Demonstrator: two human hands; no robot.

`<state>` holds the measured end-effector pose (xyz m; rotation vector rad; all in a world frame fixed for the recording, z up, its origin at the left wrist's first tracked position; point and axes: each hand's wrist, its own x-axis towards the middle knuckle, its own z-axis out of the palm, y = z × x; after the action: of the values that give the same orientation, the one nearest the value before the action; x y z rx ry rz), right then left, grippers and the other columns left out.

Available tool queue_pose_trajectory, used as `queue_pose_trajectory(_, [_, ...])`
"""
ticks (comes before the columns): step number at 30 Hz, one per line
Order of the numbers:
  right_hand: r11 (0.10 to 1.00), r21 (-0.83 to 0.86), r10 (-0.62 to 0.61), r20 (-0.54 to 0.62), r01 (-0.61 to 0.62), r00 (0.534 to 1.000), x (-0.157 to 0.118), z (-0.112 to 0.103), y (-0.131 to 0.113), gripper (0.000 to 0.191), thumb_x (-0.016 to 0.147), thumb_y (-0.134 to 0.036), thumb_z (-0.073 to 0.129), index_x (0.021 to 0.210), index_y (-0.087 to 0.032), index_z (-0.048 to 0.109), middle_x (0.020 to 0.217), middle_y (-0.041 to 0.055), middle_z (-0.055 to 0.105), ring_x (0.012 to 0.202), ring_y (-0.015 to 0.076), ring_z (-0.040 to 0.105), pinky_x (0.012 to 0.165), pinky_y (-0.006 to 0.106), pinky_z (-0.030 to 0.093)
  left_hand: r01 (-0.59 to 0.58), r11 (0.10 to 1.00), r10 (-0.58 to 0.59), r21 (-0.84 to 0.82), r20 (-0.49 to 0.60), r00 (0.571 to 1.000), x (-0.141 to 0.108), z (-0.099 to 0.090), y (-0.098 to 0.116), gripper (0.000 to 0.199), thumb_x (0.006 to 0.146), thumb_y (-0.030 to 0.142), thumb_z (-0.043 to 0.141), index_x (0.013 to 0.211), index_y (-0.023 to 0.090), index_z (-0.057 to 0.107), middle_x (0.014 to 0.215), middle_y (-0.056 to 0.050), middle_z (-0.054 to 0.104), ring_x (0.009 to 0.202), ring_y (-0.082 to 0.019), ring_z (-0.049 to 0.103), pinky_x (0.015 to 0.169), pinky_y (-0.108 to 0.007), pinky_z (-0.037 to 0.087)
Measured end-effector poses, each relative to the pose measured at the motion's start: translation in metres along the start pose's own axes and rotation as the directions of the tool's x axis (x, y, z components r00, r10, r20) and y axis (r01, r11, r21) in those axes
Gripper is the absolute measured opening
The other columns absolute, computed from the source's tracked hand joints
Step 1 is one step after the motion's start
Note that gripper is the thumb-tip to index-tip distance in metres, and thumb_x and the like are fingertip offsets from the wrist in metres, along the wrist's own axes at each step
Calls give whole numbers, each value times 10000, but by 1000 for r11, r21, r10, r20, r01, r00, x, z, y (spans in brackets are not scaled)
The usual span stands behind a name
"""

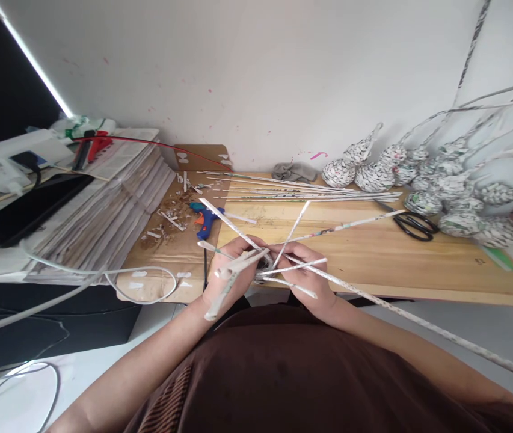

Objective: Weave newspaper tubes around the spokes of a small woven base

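Close to my body, at the table's front edge, both hands hold a small woven piece (264,264) of rolled newspaper. Several paper tubes stick out of it in all directions. My left hand (233,270) is wrapped round its left side, behind some of the tube ends. On the right side, my right hand (308,276) has its fingers closed at the base of the tubes. A long paper tube (396,310) runs from there over my right forearm to the lower right. The underside of the piece is hidden by my hands.
Loose paper tubes (301,187) lie across the wooden table (454,270). Black-handled scissors (415,226) rest near several woven paper gourds (461,222) at the right. A blue glue gun (206,221) lies by paper scraps at left, beside stacked newspapers (134,198). A grey cloth (294,172) touches the wall.
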<state>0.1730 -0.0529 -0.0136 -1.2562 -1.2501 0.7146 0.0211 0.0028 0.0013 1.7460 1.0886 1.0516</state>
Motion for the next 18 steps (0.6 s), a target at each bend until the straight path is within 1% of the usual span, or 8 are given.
queue_pose_trajectory(3, [1000, -19, -24, 0, 24, 1000, 1, -1, 0, 137, 875, -276, 643, 911, -207, 756, 914, 74, 772, 798, 208, 722, 706, 314, 570, 7, 1000, -6, -7, 48, 999, 1, -3, -3, 112, 835, 199, 649, 886, 202, 749, 838, -36, 784, 760, -187, 733, 692, -266, 585])
queue_pose_trajectory(7, [999, -16, -28, -3, 28, 1000, 1, -2, -1, 125, 866, -265, 649, 880, -202, 754, 864, 71, 758, 755, 197, 701, 680, 306, 550, 1, 998, 5, -65, 98, 995, 2, -6, -5, 139, 871, 235, 641, 917, 200, 768, 904, -65, 788, 826, -210, 741, 748, -296, 589])
queue_pose_trajectory(10, [999, -20, -43, -2, 43, 999, 2, -1, -2, 113, 858, -250, 651, 850, -205, 754, 846, 66, 746, 752, 197, 693, 683, 307, 543, -2, 998, 10, -66, 124, 992, 2, -6, -6, 138, 859, 227, 653, 910, 203, 778, 908, -71, 788, 829, -222, 742, 752, -310, 589])
queue_pose_trajectory(14, [993, -39, -113, 7, 113, 994, 3, -1, -6, 132, 868, -215, 631, 854, -220, 762, 865, 65, 741, 804, 203, 700, 738, 319, 553, -20, 999, 23, -49, 58, 998, 2, -3, -8, 129, 842, 195, 650, 871, 215, 775, 894, -60, 789, 824, -218, 742, 766, -314, 591])
queue_pose_trajectory(18, [971, -94, -218, 20, 219, 976, 1, -1, -6, 175, 889, -181, 609, 930, -240, 769, 915, 62, 720, 863, 200, 691, 802, 332, 553, 3, 1000, -4, 11, 18, 1000, 2, -1, -8, 160, 813, 161, 632, 857, 216, 776, 864, -38, 790, 795, -207, 741, 763, -313, 596])
